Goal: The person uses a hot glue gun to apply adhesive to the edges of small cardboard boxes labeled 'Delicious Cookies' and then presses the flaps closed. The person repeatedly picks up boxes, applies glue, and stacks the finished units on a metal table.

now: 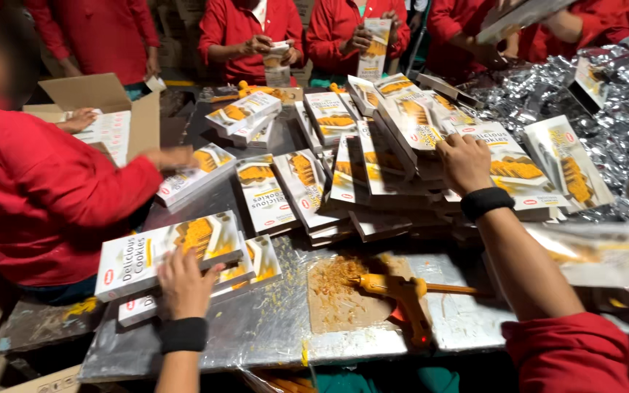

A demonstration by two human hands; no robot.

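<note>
The left hand (183, 285) lies with fingers curled over the near edge of a flat white and yellow carton (172, 256), which rests on a second carton (256, 266) at the near left of the metal bench (271, 327); the grip looks light, more a rest than a pinch. The right hand (464, 161) reaches well forward, fingers folded down onto the top of a loose heap of cartons (380, 171) in the middle of the bench, and whether it actually grips one I cannot tell from this angle. The heap is the main worry: the cartons lean on each other at odd tilts, so pulling one from the upper layer could likely send its neighbours sliding toward the near edge or onto the glue gun (402, 291). That orange gun lies on a scrap of card (340, 295) crusted with glue drips, just between the two arms (a sleeve or forearm brushing its nozzle would be a burn risk if it is hot, and a carton slipping onto it would be smeared). The bench skin is shiny and wrinkled, so the two stacked cartons under the left hand could skate off the front if pushed. Crinkled foil (620, 124) crowds the right side, and other workers' hands, such as the one (172, 156) at a carton on the left, reach into the same heap, so a collision is plausible.
</note>
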